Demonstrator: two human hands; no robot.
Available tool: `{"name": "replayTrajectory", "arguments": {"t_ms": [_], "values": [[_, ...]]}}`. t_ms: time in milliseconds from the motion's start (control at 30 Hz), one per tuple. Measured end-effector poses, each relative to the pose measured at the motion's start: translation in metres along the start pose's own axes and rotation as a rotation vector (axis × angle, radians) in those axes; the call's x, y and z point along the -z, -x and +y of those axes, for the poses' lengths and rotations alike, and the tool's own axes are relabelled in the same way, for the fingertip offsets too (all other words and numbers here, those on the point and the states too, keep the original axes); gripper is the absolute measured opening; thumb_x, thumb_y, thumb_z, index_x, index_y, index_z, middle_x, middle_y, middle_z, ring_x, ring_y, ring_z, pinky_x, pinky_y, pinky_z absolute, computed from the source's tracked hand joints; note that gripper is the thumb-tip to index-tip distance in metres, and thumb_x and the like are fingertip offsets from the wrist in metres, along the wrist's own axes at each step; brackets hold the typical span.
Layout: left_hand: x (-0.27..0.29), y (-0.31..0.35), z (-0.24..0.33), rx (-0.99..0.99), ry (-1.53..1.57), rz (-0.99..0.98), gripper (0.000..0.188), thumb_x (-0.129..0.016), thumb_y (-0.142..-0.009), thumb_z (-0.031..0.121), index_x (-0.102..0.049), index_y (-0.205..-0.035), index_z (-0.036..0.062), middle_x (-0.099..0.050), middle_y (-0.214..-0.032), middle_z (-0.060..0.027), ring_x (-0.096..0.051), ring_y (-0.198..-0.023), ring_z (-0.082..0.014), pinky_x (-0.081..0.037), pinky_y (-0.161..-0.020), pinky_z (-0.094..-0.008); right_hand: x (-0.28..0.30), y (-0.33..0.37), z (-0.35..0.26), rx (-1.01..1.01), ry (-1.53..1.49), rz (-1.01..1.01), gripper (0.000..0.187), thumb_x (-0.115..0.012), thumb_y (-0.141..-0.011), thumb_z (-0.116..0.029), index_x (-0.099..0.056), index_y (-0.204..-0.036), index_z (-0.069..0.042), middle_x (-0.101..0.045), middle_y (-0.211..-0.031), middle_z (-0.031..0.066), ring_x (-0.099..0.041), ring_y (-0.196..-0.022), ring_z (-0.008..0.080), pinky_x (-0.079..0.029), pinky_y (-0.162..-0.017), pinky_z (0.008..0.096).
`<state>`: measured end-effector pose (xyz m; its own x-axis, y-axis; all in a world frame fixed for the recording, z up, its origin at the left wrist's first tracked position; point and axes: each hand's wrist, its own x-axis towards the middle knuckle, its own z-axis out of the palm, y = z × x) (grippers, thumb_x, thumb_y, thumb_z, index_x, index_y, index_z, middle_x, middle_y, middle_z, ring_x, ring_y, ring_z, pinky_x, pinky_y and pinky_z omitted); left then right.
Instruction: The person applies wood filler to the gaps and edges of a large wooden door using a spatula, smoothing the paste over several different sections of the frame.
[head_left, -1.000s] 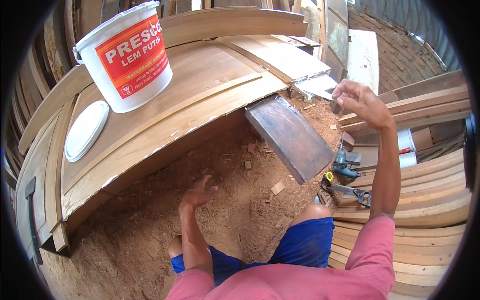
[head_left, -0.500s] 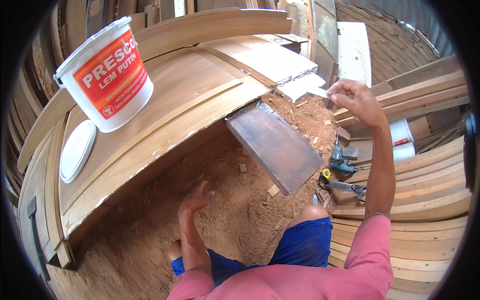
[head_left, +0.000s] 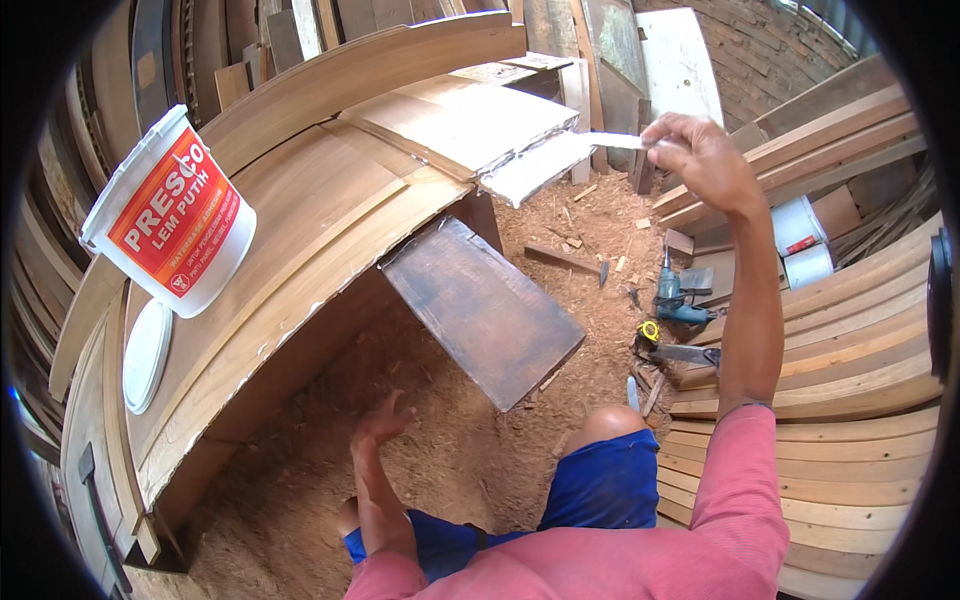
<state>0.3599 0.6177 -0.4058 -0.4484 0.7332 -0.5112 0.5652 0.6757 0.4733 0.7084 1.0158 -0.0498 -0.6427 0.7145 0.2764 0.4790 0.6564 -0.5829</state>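
My right hand is raised at the far right, its thumb and fingers pinched on the end of a narrow white strip, perhaps a glue spreader. The strip's other end meets a board end coated in wet-looking white glue. That end juts from the wooden workpiece, which has white smears along its near edge. My left hand hangs over the sawdust-covered ground, fingers apart and holding nothing. A dark rectangular board sticks out from under the workpiece, between my hands.
A white glue bucket with a red label stands on the workpiece, its white lid beside it. A teal power drill, a yellow tape measure and a handsaw lie at right. Stacked curved planks line the right side.
The workpiece and bucket sit further left in view, as the camera has shifted. My right hand stays raised, and more of the white strip shows. My left hand remains low and empty.
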Motion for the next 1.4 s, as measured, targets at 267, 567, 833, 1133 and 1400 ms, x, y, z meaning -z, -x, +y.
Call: {"name": "replayTrajectory", "arguments": {"t_ms": [267,567,833,1133,1400], "values": [[-0.014,0.004,0.03,0.128,-0.085,-0.102,0.069,-0.057,-0.091,0.052,-0.044,-0.148,0.0152,-0.046,-0.15,-0.0192,-0.042,-0.14,-0.0375,-0.035,-0.114,-0.0414,-0.008,-0.056,0.013,0.33,0.072,-0.148,0.018,-0.065,-0.09,-0.014,-0.071,-0.101,-0.001,-0.071,-0.093,0.0081,-0.065,-0.088,0.0194,-0.051,-0.083,0.0339],[-0.023,0.023,-0.101,0.242,-0.135,0.05,0.063,-0.065,-0.091,0.047,-0.052,-0.14,0.0097,-0.059,-0.13,-0.014,-0.055,-0.115,-0.0286,-0.045,-0.095,-0.038,0.016,-0.074,0.061,0.227,-0.412,-0.065,0.015,-0.066,-0.092,-0.01,-0.073,-0.102,-0.002,-0.073,-0.082,0.0045,-0.065,-0.071,0.0095,-0.051,-0.064,0.0256],[0.016,0.137,-0.105,0.529,-0.037,0.026,0.052,-0.072,-0.091,0.04,-0.063,-0.128,0.0043,-0.071,-0.11,-0.0099,-0.067,-0.092,-0.0188,-0.053,-0.077,-0.0336,-0.014,-0.048,0.091,0.356,-0.263,0.178,0.015,-0.071,-0.086,-0.009,-0.074,-0.099,-0.002,-0.072,-0.087,0.0062,-0.065,-0.085,0.012,-0.051,-0.078,0.0307],[-0.013,0.221,-0.116,0.727,0.945,0.151,0.046,-0.069,-0.093,0.036,-0.061,-0.125,0.0044,-0.07,-0.106,-0.0202,-0.069,-0.09,-0.0251,-0.057,-0.078,-0.038,-0.125,-0.002,0.13,0.64,-0.918,0.182,0.019,-0.074,-0.087,-0.003,-0.071,-0.105,0.001,-0.071,-0.09,0.0051,-0.066,-0.084,0.01,-0.055,-0.08,0.0236],[-0.021,0.192,-0.066,0.664,0.839,0.356,0.052,-0.072,-0.091,0.035,-0.057,-0.131,0.0038,-0.069,-0.111,-0.0189,-0.067,-0.09,-0.0258,-0.056,-0.081,-0.0377,-0.196,-0.007,0.102,0.667,-0.879,0.588,0.024,-0.075,-0.085,-0.004,-0.069,-0.108,-0.002,-0.071,-0.097,0.0061,-0.067,-0.093,0.0147,-0.054,-0.086,0.0293]]}}
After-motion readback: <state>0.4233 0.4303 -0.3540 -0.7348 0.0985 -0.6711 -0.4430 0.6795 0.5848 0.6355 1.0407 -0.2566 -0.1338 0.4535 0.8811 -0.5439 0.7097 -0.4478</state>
